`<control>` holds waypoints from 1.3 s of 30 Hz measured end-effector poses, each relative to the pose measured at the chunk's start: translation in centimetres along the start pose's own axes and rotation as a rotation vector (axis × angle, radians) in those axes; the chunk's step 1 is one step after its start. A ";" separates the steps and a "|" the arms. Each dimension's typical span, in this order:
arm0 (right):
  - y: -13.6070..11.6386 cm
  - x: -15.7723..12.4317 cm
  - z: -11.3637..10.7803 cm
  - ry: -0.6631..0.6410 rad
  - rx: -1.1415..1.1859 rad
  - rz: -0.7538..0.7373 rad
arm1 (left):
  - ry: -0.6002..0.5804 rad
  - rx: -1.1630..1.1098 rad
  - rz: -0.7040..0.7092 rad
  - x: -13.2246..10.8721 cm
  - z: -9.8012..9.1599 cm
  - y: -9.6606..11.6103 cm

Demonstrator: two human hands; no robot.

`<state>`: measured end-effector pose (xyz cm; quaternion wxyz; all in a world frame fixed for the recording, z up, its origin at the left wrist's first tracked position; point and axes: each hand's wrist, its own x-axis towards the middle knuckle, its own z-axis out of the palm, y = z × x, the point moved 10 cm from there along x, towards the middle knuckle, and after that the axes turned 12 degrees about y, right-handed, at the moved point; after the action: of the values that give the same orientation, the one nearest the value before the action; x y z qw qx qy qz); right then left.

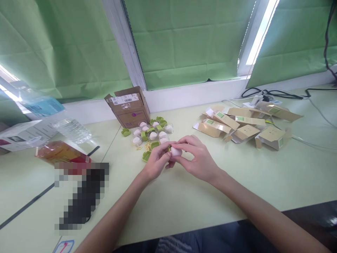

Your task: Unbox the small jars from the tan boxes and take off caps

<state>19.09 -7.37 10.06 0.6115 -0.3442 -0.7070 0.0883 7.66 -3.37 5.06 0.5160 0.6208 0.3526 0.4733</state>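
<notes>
A small white rounded piece (176,151) is held between both hands above the pale green table (200,200). My left hand (158,160) has its fingers around the left side of the piece. From the right, my right hand (196,156) pinches it between thumb and fingers. Just beyond my left hand lie several similar white pieces (153,136), some in clear cups (169,128), among green flower-shaped parts (125,132). Small yellow loops (147,147) lie beside them. The underside of the held piece is hidden by my fingers.
An open cardboard box (131,112) stands by the wall. Opened small cartons (246,131) are piled at the right, with black cables (284,94) behind. At the left are a clear water bottle (65,123), a red-labelled bottle (63,156), white boxes (26,135) and a pixelated dark object (85,196).
</notes>
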 end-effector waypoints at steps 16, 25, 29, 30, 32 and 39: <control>-0.9 -0.7 1.3 -0.100 -0.064 -0.056 | 0.064 0.124 -0.023 0.0 0.0 0.4; -0.6 -0.4 0.7 -0.071 0.034 0.021 | 0.026 0.115 0.015 -0.1 0.1 0.4; 0.1 -0.5 0.7 -0.072 0.100 0.118 | 0.027 0.097 0.037 -0.1 0.1 0.4; 0.3 -0.5 0.7 -0.072 0.117 0.142 | 0.026 0.092 0.045 -0.1 0.1 0.4; 0.6 -0.6 0.8 -0.068 0.145 0.176 | 0.020 0.091 0.061 -0.1 0.2 0.5; 1.1 -0.5 0.4 -0.012 0.144 0.180 | 0.016 0.163 0.063 -0.2 0.3 0.8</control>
<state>19.12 -6.71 8.91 0.6200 -0.3608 -0.6687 0.1957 7.83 -3.85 5.77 0.4459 0.6676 0.3745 0.4639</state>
